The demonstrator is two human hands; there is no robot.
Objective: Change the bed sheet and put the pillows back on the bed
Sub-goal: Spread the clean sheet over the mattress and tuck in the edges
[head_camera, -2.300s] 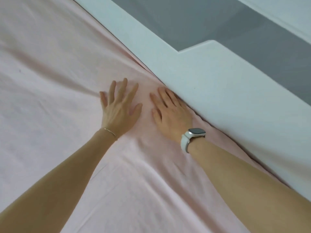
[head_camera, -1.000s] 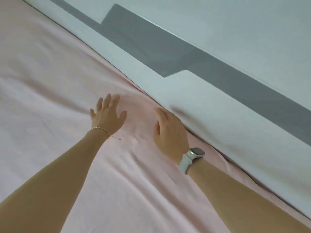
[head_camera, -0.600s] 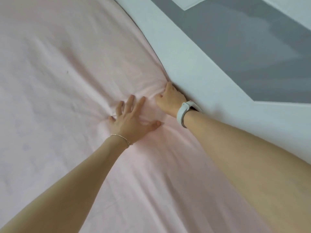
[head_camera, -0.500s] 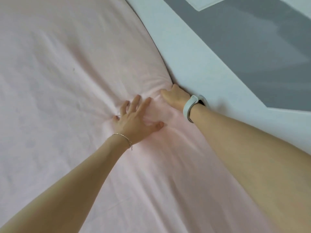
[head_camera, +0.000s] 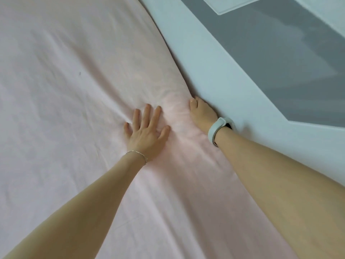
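Since the earliest picture, the right hand [head_camera: 201,114] has been turned from lying flat on the pink bed sheet [head_camera: 74,90] to being wedged edge-on at the seam against the white headboard [head_camera: 214,71], its fingers now hidden in the gap. The left hand [head_camera: 146,136] has been carried closer to that seam and is pressed flat with fingers spread. Creases are now radiated from beneath the left hand, and the sheet is bunched between the two hands
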